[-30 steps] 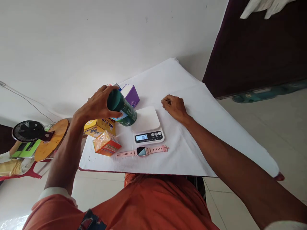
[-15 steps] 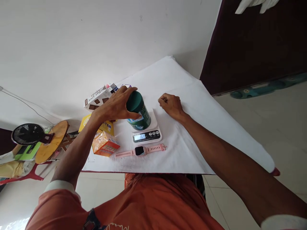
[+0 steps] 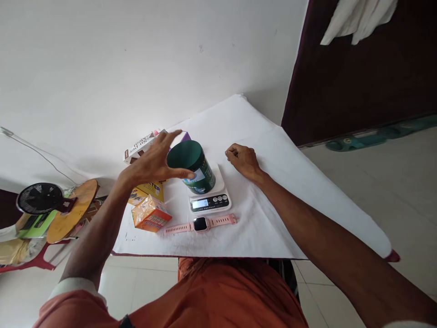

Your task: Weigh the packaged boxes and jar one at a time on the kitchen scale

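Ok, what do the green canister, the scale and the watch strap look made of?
Green canister: probably satin plastic, from its smooth, soft sheen, though painted metal is possible. Scale: likely smooth white plastic, from its rounded, moulded-looking edges. Watch strap: perhaps matte pink silicone, flat and hole-punched.

We see pale wall [image 3: 170, 59] with few small marks, thin cable [image 3: 41, 155] running low at left. On right, dark door-like panel [image 3: 368, 86], with white fabric [image 3: 362, 20] hanging at top and teal object [image 3: 375, 137] along its foot. White-covered table [image 3: 235, 118] stands near wall. At far left we notice black fan [image 3: 40, 199], wooden round top [image 3: 80, 205], red frame [image 3: 41, 260]. Light floor tiles [image 3: 362, 182] shine under soft light.
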A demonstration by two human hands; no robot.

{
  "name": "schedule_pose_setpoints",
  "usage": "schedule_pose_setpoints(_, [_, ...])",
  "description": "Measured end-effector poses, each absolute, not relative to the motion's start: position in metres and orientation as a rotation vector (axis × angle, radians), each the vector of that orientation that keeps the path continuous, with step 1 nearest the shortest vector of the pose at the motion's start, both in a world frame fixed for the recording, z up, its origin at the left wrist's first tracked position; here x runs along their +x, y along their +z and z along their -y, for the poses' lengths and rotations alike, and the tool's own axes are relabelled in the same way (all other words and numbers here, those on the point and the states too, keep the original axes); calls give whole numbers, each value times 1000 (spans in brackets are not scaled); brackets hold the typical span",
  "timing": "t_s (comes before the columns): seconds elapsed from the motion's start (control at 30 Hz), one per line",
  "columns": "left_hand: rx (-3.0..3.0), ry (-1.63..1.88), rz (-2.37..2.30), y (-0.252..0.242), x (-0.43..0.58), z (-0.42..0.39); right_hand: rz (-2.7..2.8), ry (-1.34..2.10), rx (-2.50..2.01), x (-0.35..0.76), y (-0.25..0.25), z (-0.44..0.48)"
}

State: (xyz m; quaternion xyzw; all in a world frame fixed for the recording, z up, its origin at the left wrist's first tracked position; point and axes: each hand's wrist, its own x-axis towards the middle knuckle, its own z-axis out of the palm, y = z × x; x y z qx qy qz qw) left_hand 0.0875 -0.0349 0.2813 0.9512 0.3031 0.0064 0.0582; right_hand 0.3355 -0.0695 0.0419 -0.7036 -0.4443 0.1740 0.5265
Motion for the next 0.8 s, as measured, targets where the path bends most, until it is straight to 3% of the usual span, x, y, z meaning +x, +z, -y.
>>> schedule_pose_setpoints(0.17, [2939,-156,-848,264,106,22,1075,389,-1685,335,43,72])
schedule_pose_setpoints(0.47, [2851,65,-945,307,194,-63,1156,345,-1746,336,39,71])
schedule_pose_setpoints(0.8, [2609,256,-1299,229,304,-188,1158,338,-1696,335,35,71])
